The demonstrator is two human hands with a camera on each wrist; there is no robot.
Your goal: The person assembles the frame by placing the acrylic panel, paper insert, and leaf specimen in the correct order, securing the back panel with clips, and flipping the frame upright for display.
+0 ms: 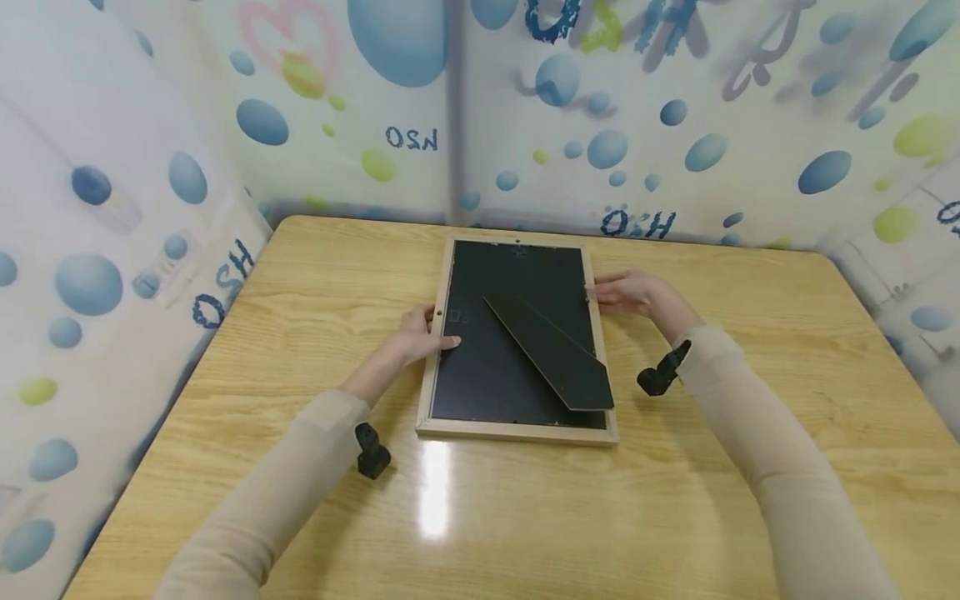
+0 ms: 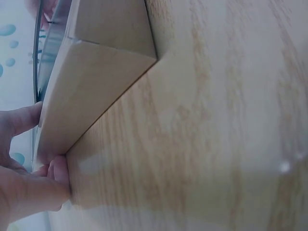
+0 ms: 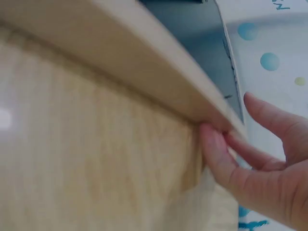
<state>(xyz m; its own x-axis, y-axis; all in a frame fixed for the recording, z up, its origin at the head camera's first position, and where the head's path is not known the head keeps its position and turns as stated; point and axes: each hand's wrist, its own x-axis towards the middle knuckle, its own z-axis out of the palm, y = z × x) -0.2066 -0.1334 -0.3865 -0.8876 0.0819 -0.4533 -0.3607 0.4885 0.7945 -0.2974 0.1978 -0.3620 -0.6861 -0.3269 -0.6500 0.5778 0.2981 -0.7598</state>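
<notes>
A picture frame [image 1: 517,430] with a pale wooden border lies back side up on the table, its black backing board [image 1: 487,383] showing. The black easel leg [image 1: 558,358] slants across that board toward the lower right corner. My left hand [image 1: 414,337] grips the frame's left side, thumb over the border and fingers against the outer side, as the left wrist view shows. At the right side, my right hand [image 1: 628,293] touches the border low down with its fingertips. Its thumb [image 3: 269,115] stands apart from the wood in the right wrist view.
The wooden table [image 1: 337,267] reaches to a patterned wall [image 1: 315,167] at the back, with more of that covering on both sides. Each wrist carries a small black camera mount, one on the left [image 1: 371,454] and one on the right [image 1: 660,375].
</notes>
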